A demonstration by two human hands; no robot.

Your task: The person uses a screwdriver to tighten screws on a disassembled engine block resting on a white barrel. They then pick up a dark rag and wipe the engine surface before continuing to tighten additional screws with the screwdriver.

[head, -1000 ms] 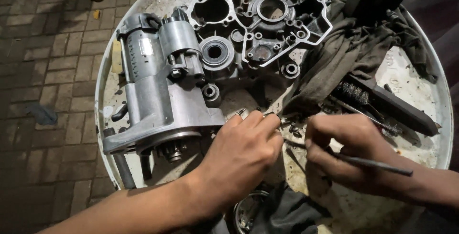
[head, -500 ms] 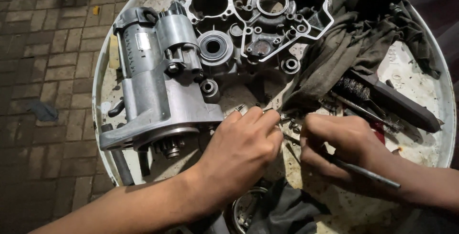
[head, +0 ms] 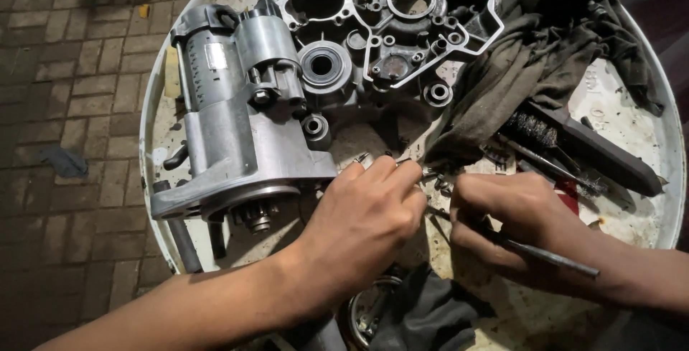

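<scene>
- Small metal parts [head: 439, 182] lie on the round tray [head: 667, 179] between both hands.
- Left hand [head: 366, 214] pinches its fingertips together over them.
- Right hand [head: 513, 218] grips a thin metal rod [head: 552, 258].

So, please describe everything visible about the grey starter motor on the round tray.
The starter motor is grey cast metal, made of two parallel cylinders and a flanged nose whose small pinion gear points toward the camera. It lies on its side on the left of the round tray, against the engine case. The left hand rests just beside its flange.
</scene>
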